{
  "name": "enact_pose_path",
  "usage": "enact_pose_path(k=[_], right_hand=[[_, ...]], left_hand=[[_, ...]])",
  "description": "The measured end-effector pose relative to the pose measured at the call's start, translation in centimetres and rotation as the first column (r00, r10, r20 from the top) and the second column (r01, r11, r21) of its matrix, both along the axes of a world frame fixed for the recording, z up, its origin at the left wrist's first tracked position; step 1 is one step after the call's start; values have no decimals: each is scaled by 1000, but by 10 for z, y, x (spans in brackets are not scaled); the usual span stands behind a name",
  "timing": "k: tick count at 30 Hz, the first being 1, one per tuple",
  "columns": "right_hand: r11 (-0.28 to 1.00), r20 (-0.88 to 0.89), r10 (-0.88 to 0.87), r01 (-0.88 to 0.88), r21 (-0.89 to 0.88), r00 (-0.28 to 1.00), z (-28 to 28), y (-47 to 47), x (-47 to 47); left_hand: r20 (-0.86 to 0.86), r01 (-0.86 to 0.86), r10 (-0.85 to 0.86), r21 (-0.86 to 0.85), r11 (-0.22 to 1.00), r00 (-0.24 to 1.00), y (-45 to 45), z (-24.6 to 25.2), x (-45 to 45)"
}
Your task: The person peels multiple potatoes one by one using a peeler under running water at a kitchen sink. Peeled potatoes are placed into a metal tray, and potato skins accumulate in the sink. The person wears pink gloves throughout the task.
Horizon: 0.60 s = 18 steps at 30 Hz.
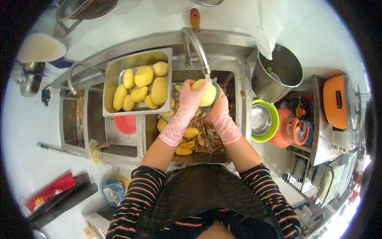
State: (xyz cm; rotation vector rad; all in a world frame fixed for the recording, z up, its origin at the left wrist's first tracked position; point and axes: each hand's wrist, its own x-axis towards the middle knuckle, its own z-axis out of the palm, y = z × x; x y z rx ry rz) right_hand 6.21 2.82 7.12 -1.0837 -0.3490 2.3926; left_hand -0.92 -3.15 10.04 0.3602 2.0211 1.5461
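Note:
Under the curved metal faucet (197, 49), my left hand (192, 97) in a thin pink glove grips a peeled yellow potato (206, 94). My right hand (220, 104), gloved the same way, presses a dark green scouring pad (215, 98) against the potato's right side. Below them, the steel sink basin (229, 77) holds brown peelings (206, 134) and several peeled potatoes (191, 132). To the left, a steel pan (107, 89) with several peeled potatoes (144, 76) rests across the sink divider.
A red bowl (125, 124) sits in the neighbouring basin, with a cloth (96, 151) over the front edge. On the right stand a tall steel pot (280, 71), a green basin (274, 119) and an orange gas cylinder (285, 128). A white bag (270, 30) hangs above the pot.

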Motion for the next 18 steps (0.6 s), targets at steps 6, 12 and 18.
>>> enact_pose_path(k=[6,12,18], right_hand=[[924,183,373,-382,15,910,6,2,21],[945,59,312,-302,-128,948,-15,24,43],[936,-285,244,-302,-180,927,-36,30,46]], left_hand=[[-397,86,-172,-225,970,902,-29,9,-26],[-754,-382,-66,-404,831,653,-79,17,-96],[-682,213,-516,-481,850,519,-143,-48,-15]])
